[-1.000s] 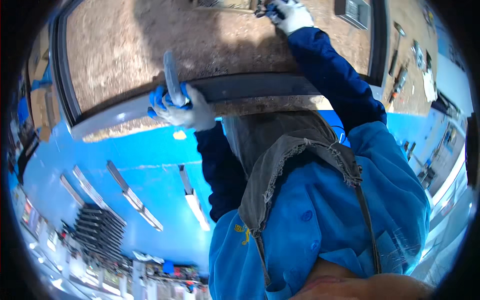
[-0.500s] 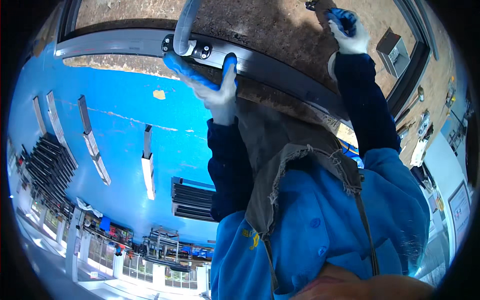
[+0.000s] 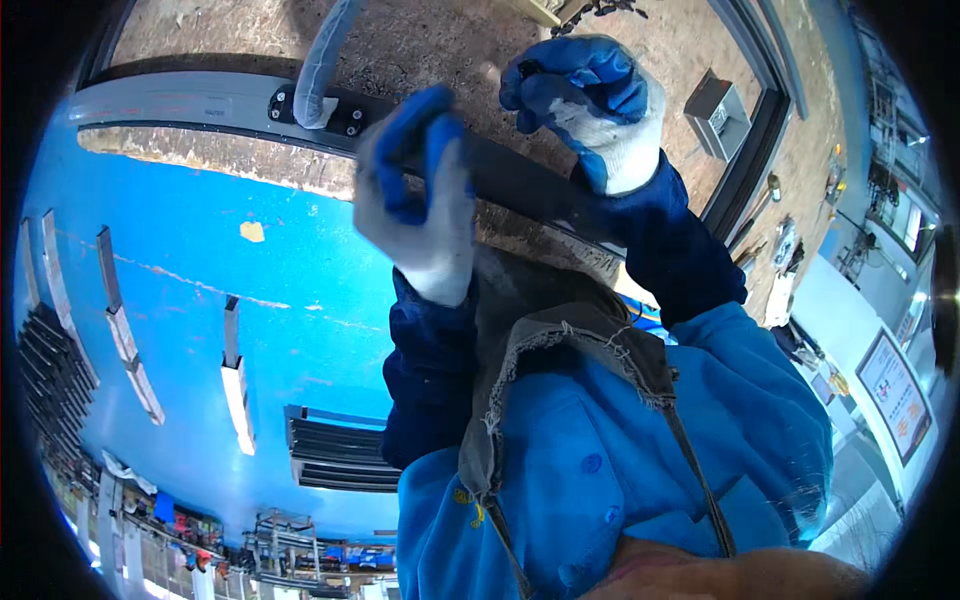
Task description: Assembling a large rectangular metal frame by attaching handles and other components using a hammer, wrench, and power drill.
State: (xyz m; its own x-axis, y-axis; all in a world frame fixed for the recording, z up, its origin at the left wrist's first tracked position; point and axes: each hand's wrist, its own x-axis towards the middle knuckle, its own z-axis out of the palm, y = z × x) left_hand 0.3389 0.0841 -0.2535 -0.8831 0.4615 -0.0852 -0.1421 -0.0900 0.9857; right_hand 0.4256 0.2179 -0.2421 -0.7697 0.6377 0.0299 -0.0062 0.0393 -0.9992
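Note:
My left hand [image 3: 415, 195], in a white glove with blue coating, hovers over the near bar of a grey metal frame [image 3: 175, 100]. It is slightly blurred; its fingers are curved and apart, with nothing visible in them. Beside it a curved grey handle [image 3: 325, 65], seemingly wrapped in film, stands on a black base [image 3: 340, 115] with screws showing. My right hand [image 3: 595, 110], gloved alike, is raised to the right of the left hand. Its fingers are closed in a pinch, and a small dark bit [image 3: 527, 69] shows at the tips, too small to name.
The frame lies on a worn brown worktop [image 3: 440, 45]. Small black pieces [image 3: 605, 8] lie at the far side. An open grey box [image 3: 717, 115] stands inside the frame at right, with hand tools [image 3: 765, 210] beyond the bar. Dark profiles [image 3: 340, 450] are stacked over the blue floor.
My right hand has come back from the far right toward my left hand, fingers now pinched. My left hand has left the handle's base and risen. The view has shifted to the right.

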